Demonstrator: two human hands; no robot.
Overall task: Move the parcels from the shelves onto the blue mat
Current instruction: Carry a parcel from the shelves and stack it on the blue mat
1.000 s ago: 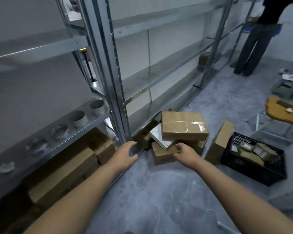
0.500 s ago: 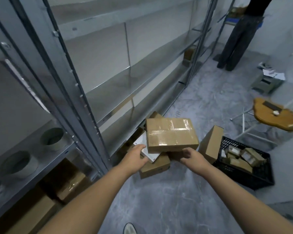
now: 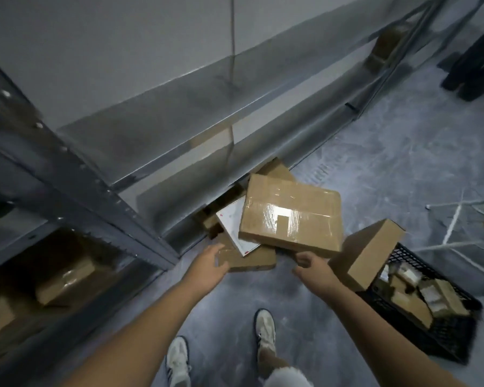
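Parcels [image 3: 266,227] heaped on the floor [image 3: 389,163] at the foot of the shelves [image 3: 179,152], seen from the head camera; no blue mat anywhere in view. Topmost, a broad taped parcel [image 3: 291,216], lying tilted across a thin white parcel [image 3: 232,227] and a low brown parcel [image 3: 252,261]. Left hand [image 3: 210,265] against the left end of the low brown parcel, touching it; cannot tell through the blur whether clamped round the corner or only resting there. Right hand [image 3: 313,270] just below the near edge of the taped parcel, fingers apart and loose, holding nothing. Probably light for the size and stiff at the corners, yet glossy with tape, so likely slippery on the top face; best taken by two opposite short edges with palms under the bottom, not by the taped top. White parcel likely to slide out during any lift of the whole stack. Tight on the left: steel post [image 3: 101,185] and lowest shelf lip close beside the heap. On the right, an upright box [image 3: 369,252] standing against a black crate [image 3: 436,331], near the right wrist. Open floor toward the shoes [image 3: 266,331], so better to draw back and up than sideways.
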